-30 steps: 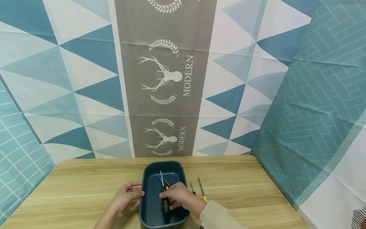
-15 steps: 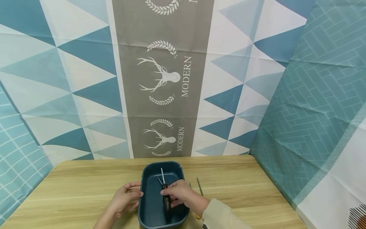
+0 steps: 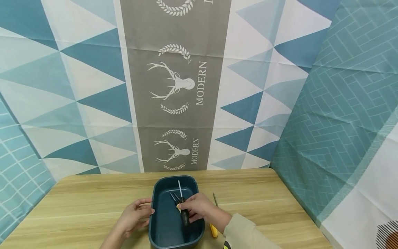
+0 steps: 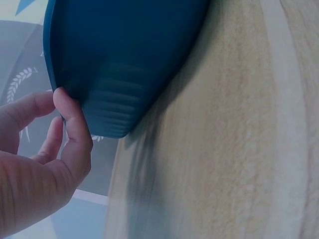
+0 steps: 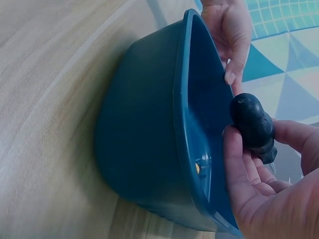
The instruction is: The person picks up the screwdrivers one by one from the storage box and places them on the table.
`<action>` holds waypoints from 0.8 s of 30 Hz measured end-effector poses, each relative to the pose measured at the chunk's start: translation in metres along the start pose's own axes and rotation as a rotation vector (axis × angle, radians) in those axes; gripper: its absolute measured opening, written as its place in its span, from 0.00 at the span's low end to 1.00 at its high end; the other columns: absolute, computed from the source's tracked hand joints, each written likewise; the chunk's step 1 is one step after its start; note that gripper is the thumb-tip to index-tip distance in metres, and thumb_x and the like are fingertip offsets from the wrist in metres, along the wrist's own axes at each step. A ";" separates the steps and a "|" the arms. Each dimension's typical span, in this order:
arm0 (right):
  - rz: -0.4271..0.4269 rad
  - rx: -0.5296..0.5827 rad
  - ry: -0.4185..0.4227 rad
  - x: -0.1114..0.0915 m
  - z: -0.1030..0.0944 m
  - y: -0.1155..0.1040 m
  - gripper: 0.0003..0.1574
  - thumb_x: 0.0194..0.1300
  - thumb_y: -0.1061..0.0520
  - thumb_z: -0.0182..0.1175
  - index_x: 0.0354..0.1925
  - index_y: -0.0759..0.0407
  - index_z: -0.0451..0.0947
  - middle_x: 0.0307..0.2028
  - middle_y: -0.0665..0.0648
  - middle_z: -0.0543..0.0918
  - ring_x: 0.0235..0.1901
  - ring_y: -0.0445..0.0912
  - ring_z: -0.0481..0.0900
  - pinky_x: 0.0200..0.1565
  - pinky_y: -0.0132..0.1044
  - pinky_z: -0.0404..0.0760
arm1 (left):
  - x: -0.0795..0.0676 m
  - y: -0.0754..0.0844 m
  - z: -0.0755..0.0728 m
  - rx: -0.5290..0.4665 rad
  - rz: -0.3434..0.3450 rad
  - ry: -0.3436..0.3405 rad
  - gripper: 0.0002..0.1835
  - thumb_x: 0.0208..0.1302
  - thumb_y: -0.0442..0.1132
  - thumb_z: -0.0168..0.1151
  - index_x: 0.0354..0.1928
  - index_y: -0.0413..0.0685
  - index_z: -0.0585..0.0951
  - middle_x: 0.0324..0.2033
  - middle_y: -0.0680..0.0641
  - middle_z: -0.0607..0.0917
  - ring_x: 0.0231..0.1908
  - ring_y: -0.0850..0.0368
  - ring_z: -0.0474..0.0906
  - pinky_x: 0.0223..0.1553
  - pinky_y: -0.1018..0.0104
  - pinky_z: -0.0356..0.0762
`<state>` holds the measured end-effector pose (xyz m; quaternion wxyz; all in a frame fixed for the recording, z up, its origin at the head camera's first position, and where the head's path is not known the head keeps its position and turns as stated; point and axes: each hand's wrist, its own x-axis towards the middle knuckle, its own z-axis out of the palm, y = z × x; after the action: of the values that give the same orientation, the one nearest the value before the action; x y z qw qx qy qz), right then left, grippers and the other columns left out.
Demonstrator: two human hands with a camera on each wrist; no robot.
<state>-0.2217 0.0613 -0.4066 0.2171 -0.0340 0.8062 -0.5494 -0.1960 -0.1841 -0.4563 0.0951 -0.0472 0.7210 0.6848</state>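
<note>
A dark blue oblong tub (image 3: pixel 161 235) (image 4: pixel 119 59) (image 5: pixel 144 149) stands on the wooden table near its front edge. My left hand (image 3: pixel 134 217) (image 4: pixel 60 134) rests against the tub's left rim (image 3: pixel 151 212), thumb on the edge. My right hand (image 3: pixel 199 208) (image 5: pixel 264 184) grips a screwdriver (image 3: pixel 183 209) by its black handle (image 5: pixel 253 125) over the tub, the metal shaft pointing away toward the far rim. Another small tool (image 3: pixel 173 197) lies inside the tub under it.
Just right of the tub a yellow-handled screwdriver (image 3: pixel 214 221) lies on the table (image 3: pixel 87 197), partly hidden by my right wrist. Patterned cloth hangs behind the table and on both sides. A beige sleeve (image 3: pixel 245 235) covers my right forearm.
My right hand has shifted the black-handled screwdriver slightly up and to the right over the tub. My left hand stays on the rim. The head view has drifted a little.
</note>
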 end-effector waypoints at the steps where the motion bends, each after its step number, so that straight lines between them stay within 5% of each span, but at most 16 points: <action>1: -0.003 0.000 0.001 0.000 -0.001 0.000 0.18 0.56 0.53 0.67 0.38 0.66 0.78 0.28 0.58 0.82 0.24 0.44 0.79 0.28 0.40 0.83 | 0.000 0.000 0.000 -0.001 0.002 -0.004 0.30 0.61 0.36 0.60 0.62 0.33 0.63 0.47 0.39 0.77 0.37 0.55 0.80 0.36 0.61 0.79; 24: 0.015 0.007 0.017 -0.002 -0.017 -0.001 0.19 0.56 0.55 0.66 0.42 0.67 0.76 0.31 0.59 0.82 0.25 0.44 0.80 0.30 0.40 0.83 | 0.000 0.001 0.000 -0.005 -0.004 -0.005 0.30 0.60 0.36 0.61 0.62 0.33 0.63 0.47 0.39 0.77 0.36 0.56 0.80 0.35 0.63 0.79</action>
<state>-0.2268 0.0769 -0.4003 0.2146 -0.0224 0.8062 -0.5509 -0.1962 -0.1841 -0.4553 0.0983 -0.0470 0.7190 0.6864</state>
